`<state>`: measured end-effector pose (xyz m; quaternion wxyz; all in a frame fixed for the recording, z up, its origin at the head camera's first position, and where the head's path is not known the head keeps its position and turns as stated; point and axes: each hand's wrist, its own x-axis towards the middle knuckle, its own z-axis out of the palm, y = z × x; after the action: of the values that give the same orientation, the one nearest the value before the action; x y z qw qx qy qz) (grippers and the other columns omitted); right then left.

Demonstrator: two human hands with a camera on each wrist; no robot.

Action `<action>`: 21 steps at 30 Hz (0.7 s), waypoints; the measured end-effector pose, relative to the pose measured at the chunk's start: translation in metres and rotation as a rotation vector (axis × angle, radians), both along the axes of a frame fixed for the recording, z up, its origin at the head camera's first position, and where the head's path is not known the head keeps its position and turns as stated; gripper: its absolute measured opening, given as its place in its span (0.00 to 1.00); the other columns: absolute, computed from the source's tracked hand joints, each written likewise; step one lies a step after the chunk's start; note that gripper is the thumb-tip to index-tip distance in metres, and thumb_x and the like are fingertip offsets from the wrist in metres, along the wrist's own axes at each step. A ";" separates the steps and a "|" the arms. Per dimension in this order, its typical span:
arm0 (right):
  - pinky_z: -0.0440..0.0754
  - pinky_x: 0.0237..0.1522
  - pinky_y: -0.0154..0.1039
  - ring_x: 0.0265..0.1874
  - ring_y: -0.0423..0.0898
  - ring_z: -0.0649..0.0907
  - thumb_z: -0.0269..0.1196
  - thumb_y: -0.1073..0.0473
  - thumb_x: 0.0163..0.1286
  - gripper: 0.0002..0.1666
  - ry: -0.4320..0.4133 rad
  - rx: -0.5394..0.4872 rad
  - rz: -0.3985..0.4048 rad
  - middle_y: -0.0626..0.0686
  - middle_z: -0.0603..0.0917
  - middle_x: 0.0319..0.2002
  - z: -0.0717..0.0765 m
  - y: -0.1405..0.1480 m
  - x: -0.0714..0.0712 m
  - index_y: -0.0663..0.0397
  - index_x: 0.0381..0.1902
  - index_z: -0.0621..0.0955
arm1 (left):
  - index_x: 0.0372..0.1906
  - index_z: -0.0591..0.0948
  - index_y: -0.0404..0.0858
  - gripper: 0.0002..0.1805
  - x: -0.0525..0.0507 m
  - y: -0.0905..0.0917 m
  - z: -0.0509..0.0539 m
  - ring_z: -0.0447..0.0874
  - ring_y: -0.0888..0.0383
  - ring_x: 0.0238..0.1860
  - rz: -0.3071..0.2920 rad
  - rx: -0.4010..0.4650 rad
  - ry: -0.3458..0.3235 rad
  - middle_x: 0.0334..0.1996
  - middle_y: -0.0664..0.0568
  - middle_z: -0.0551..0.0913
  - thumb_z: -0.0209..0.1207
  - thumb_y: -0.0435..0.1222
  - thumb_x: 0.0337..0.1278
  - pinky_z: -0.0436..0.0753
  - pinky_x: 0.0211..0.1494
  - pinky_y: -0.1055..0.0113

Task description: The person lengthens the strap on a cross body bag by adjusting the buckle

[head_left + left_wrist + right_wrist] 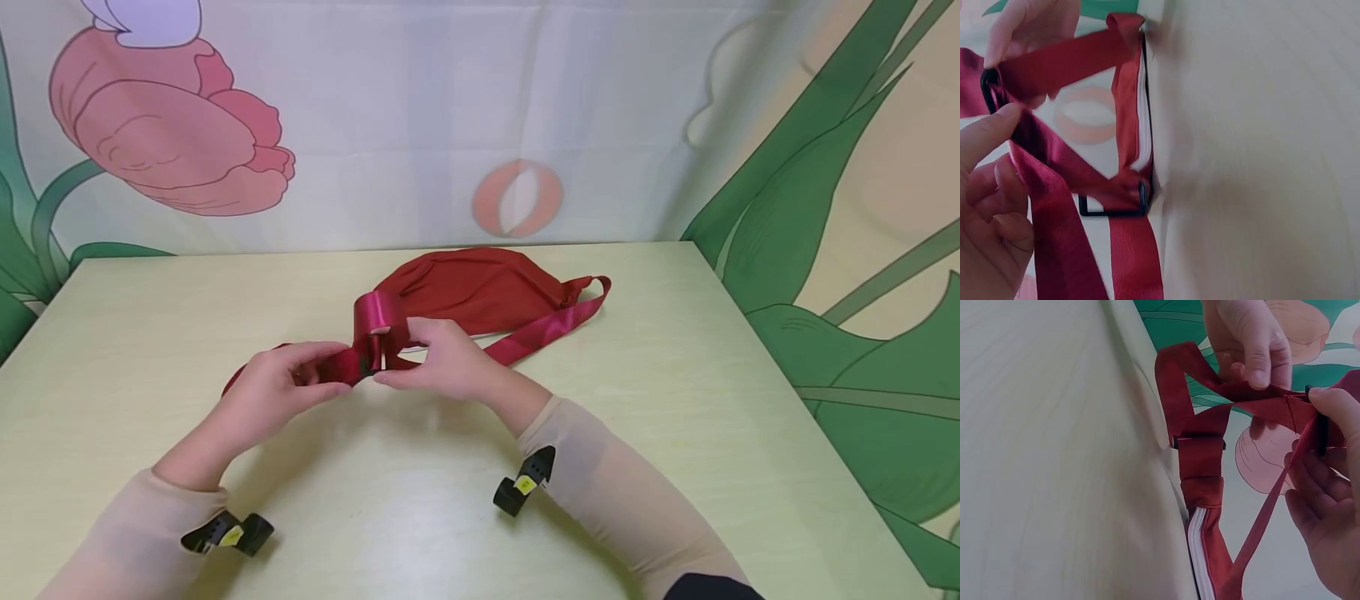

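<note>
A red fabric bag (472,287) with a white zipper (1197,544) lies near the table's back edge, a shiny red strap (543,336) looping from its right end. My left hand (281,383) pinches the strap left of a raised loop (378,310). On the loop's right side, my right hand (453,362) grips a black buckle (1322,428) between thumb and fingers, with strap running through it. A second black rectangular buckle (1113,214) sits on the strap by the bag's end in the left wrist view.
A pale wooden table (420,500) lies under both arms. Behind it hangs a white cloth (360,125) printed with pink flowers and green leaves. Small black devices are strapped at the left wrist (228,533) and right wrist (525,482).
</note>
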<state>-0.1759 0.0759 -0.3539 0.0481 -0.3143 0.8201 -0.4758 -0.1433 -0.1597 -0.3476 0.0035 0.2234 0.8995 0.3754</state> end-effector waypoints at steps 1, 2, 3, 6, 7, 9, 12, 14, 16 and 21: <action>0.77 0.49 0.39 0.41 0.36 0.79 0.72 0.55 0.53 0.19 0.004 -0.008 -0.001 0.42 0.82 0.37 -0.001 0.000 -0.001 0.50 0.43 0.81 | 0.50 0.81 0.40 0.22 0.000 -0.002 0.000 0.73 0.57 0.26 0.001 -0.007 0.007 0.26 0.54 0.78 0.70 0.35 0.45 0.72 0.24 0.69; 0.77 0.49 0.40 0.41 0.36 0.79 0.72 0.55 0.53 0.19 0.009 -0.014 -0.002 0.42 0.82 0.37 -0.001 0.001 -0.001 0.50 0.43 0.81 | 0.50 0.81 0.40 0.22 0.000 -0.004 0.000 0.72 0.57 0.26 0.001 -0.015 0.011 0.26 0.54 0.77 0.70 0.35 0.45 0.72 0.24 0.69; 0.77 0.50 0.41 0.42 0.37 0.79 0.72 0.55 0.53 0.19 0.006 -0.020 0.000 0.41 0.82 0.37 -0.001 0.001 -0.001 0.50 0.43 0.81 | 0.49 0.81 0.40 0.21 -0.001 -0.006 -0.001 0.72 0.57 0.26 0.002 -0.021 0.014 0.27 0.54 0.78 0.70 0.35 0.45 0.72 0.24 0.69; 0.77 0.50 0.42 0.42 0.37 0.79 0.72 0.54 0.53 0.19 -0.004 -0.023 0.004 0.42 0.82 0.38 -0.002 0.002 -0.002 0.50 0.44 0.81 | 0.50 0.81 0.39 0.22 -0.002 -0.008 -0.001 0.72 0.57 0.27 0.004 -0.032 0.012 0.30 0.52 0.78 0.70 0.35 0.45 0.72 0.24 0.69; 0.77 0.50 0.42 0.42 0.37 0.79 0.72 0.54 0.53 0.19 -0.005 -0.022 0.004 0.42 0.82 0.38 -0.002 0.002 -0.002 0.50 0.44 0.81 | 0.50 0.80 0.39 0.23 -0.002 -0.007 -0.002 0.72 0.57 0.27 0.004 -0.035 0.013 0.31 0.52 0.78 0.70 0.35 0.45 0.72 0.24 0.69; 0.77 0.49 0.42 0.42 0.37 0.78 0.72 0.54 0.53 0.20 -0.016 -0.022 0.003 0.42 0.82 0.38 -0.003 0.002 -0.002 0.50 0.44 0.81 | 0.52 0.80 0.40 0.24 -0.003 -0.003 -0.003 0.72 0.57 0.28 0.001 -0.034 0.018 0.32 0.52 0.78 0.70 0.36 0.45 0.72 0.25 0.69; 0.77 0.48 0.37 0.43 0.37 0.78 0.71 0.54 0.54 0.21 -0.015 -0.014 0.013 0.43 0.82 0.40 -0.003 0.000 -0.001 0.51 0.46 0.81 | 0.51 0.80 0.42 0.23 -0.003 0.006 -0.004 0.72 0.57 0.27 -0.016 -0.015 0.046 0.31 0.54 0.78 0.70 0.37 0.46 0.73 0.26 0.68; 0.76 0.47 0.34 0.43 0.37 0.78 0.71 0.54 0.54 0.23 -0.006 -0.015 0.025 0.43 0.82 0.41 -0.003 -0.001 -0.001 0.52 0.47 0.81 | 0.49 0.80 0.43 0.20 -0.003 0.011 -0.004 0.73 0.58 0.26 -0.034 0.015 0.065 0.30 0.55 0.78 0.69 0.37 0.46 0.73 0.26 0.68; 0.76 0.46 0.31 0.43 0.37 0.79 0.71 0.55 0.54 0.22 0.013 -0.017 0.033 0.44 0.82 0.41 -0.003 -0.002 -0.001 0.53 0.47 0.80 | 0.46 0.81 0.44 0.18 -0.003 0.014 -0.004 0.73 0.58 0.26 -0.044 0.042 0.084 0.30 0.56 0.79 0.69 0.36 0.46 0.74 0.27 0.68; 0.76 0.46 0.31 0.42 0.36 0.79 0.71 0.55 0.54 0.20 -0.005 -0.023 0.012 0.43 0.82 0.39 -0.002 -0.001 0.001 0.52 0.45 0.81 | 0.49 0.81 0.43 0.20 -0.003 0.013 -0.005 0.74 0.59 0.27 -0.027 0.044 0.082 0.34 0.57 0.80 0.69 0.35 0.46 0.75 0.27 0.69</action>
<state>-0.1750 0.0746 -0.3562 0.0495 -0.3186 0.8126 -0.4856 -0.1459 -0.1471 -0.3522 -0.0332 0.2507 0.8874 0.3854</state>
